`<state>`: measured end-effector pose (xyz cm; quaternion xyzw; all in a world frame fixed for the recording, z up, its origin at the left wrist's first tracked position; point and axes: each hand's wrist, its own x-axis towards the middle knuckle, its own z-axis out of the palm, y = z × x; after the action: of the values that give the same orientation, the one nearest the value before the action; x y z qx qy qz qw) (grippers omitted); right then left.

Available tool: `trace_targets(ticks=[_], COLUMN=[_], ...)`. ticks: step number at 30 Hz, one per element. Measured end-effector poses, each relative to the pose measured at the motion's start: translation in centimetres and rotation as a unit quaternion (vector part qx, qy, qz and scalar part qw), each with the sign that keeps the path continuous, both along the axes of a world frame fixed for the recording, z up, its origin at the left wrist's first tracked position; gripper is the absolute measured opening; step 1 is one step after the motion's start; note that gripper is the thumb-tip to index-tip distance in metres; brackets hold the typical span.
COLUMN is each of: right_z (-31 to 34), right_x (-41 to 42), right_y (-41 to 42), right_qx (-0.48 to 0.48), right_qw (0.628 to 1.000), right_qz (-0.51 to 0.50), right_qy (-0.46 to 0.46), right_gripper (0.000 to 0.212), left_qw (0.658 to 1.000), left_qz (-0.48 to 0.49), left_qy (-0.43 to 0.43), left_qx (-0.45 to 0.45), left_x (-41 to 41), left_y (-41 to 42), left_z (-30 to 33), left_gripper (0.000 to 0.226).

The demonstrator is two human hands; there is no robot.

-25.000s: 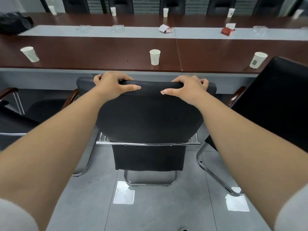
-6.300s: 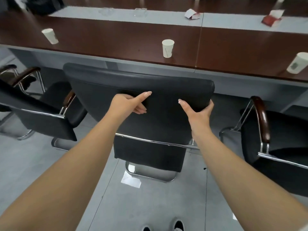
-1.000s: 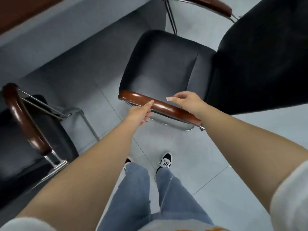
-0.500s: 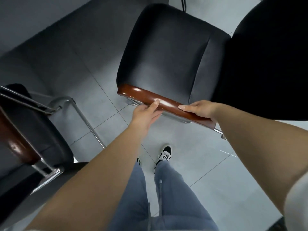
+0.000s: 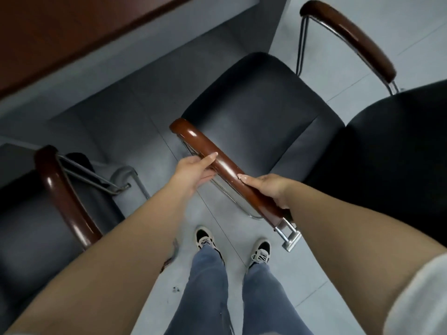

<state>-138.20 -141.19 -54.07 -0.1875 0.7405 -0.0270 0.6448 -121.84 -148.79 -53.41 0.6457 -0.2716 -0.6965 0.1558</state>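
Head view looks straight down at a person standing side-on to a black padded office chair (image 5: 254,105), with both hands on its near glossy brown wooden armrest (image 5: 226,166). The left hand (image 5: 191,172) grasps it around the middle, thumb on top and fingers tucked underneath. The right hand (image 5: 268,187) is wrapped over the rear stretch, one finger lying along the top. The chair sits just off the dark wooden table (image 5: 60,27), its seat angled toward the table edge.

What I'd worry about from here:
- That armrest is shiny lacquer, so a hard tug could let the palms slide instead of shifting the chair.
- All the pull goes through one side. Yank it and the chair probably twists or lifts on one runner rather than sliding flat.
- The chrome tube bracket (image 5: 289,235) at the armrest's back end hangs right above the black-and-white sneakers (image 5: 262,250). Drag toward the body and the frame likely catches toes or shins.
- The neighbouring chair's brown armrest (image 5: 60,189) is close on the left, so a swing that way probably clacks wood on wood.
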Motion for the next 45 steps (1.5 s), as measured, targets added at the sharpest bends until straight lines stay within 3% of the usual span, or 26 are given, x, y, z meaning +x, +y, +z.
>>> trace_targets(ticks=[2, 5, 12, 16, 18, 22, 28, 33, 41, 45], right_z=[-0.3, -1.4, -3.1, -3.1, -2.9, -2.5, -2.5, -1.9, -1.2, -1.2], right_x=[1.6, 4.6, 7.4, 7.6, 7.7, 7.9, 7.8, 8.8, 9.7, 10.2], right_y=[-1.3, -3.1, -4.6, -4.0, -3.6, -2.9, -0.5, -0.5, -2.2, -2.7], right_qx=[0.002, -0.003, 0.001, -0.016, -0.029, -0.060, -0.044, -0.050, -0.051, -0.047], right_qw=[1.000, 0.999, 0.999, 0.998, 0.998, 0.994, 0.997, 0.994, 0.996, 0.996], right_qz=[-0.021, -0.035, -0.047, -0.052, -0.062, -0.091, -0.068, -0.101, -0.078, -0.072], right_qy=[-0.009, -0.015, -0.025, -0.006, 0.003, -0.011, -0.001, 0.007, 0.014, 0.013], right_gripper=[0.073, 0.058, 0.048, 0.049, 0.047, 0.038, 0.049, 0.046, 0.048, 0.051], left_qw=[1.000, 1.000, 1.000, 0.999, 0.998, 0.994, 0.986, 0.991, 0.993, 0.993], left_qz=[-0.008, 0.001, 0.013, 0.045, 0.065, 0.075, 0.079, 0.080, 0.074, 0.070], left_qy=[-0.004, -0.019, -0.004, 0.011, 0.021, 0.045, 0.107, 0.066, 0.038, 0.030], left_qx=[0.000, 0.000, 0.011, 0.009, 0.010, 0.062, 0.102, 0.083, 0.079, 0.087], left_x=[1.2, 3.3, 5.9, 5.7, 5.4, 4.7, 3.8, 3.4, 4.2, 4.5], left_y=[-1.7, -3.7, -5.1, -4.1, -3.6, -2.2, 1.6, 1.2, -0.6, -1.2], left_z=[0.1, -0.2, -1.7, -1.9, -2.0, -2.2, -2.0, -1.8, -1.4, -1.4], left_gripper=[0.012, 0.010, 0.005, 0.021, 0.019, 0.035, 0.031, 0.036, 0.030, 0.037])
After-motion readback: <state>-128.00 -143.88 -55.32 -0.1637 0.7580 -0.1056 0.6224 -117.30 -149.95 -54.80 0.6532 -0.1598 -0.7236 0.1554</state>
